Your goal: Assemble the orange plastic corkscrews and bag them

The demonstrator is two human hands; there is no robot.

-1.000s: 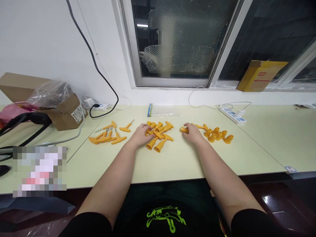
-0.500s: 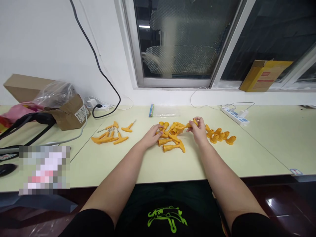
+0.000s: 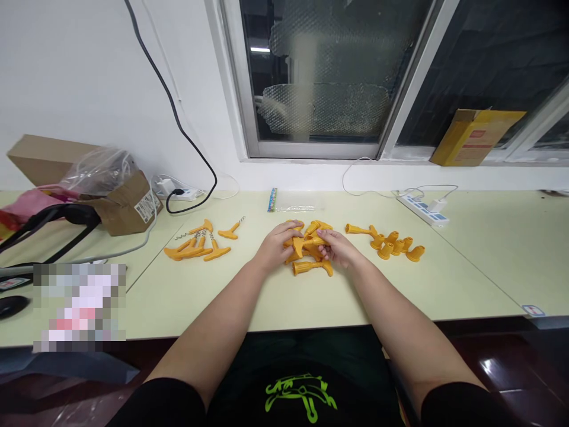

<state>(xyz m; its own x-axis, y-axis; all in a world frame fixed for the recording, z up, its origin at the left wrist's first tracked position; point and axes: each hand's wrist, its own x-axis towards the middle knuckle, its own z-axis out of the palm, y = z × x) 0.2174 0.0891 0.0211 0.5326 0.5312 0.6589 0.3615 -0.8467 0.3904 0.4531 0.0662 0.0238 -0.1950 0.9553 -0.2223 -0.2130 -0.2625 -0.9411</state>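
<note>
The right hand [image 3: 341, 249] covers one end of the yellow piece [image 3: 299, 247] it grips; the left hand [image 3: 275, 246] hides part of the pile [image 3: 313, 268]. Far left of this grip, a patch [image 3: 80, 305] is blurred into squares and the edge cuts a pink thing [image 3: 33, 205].

Pale green table [image 3: 306, 305] under the right hand [image 3: 340, 249]. Ahead of it: white wall [image 3: 297, 173], metal-framed window [image 3: 413, 80], dark glass, bright light strip [image 3: 260, 50]. Behind, rightward: glossy dark-red floor [image 3: 502, 382].

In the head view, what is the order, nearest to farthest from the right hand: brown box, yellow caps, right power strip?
1. Yellow caps: right of the right hand.
2. Right power strip: right, farther back.
3. Brown box: far left.
</note>
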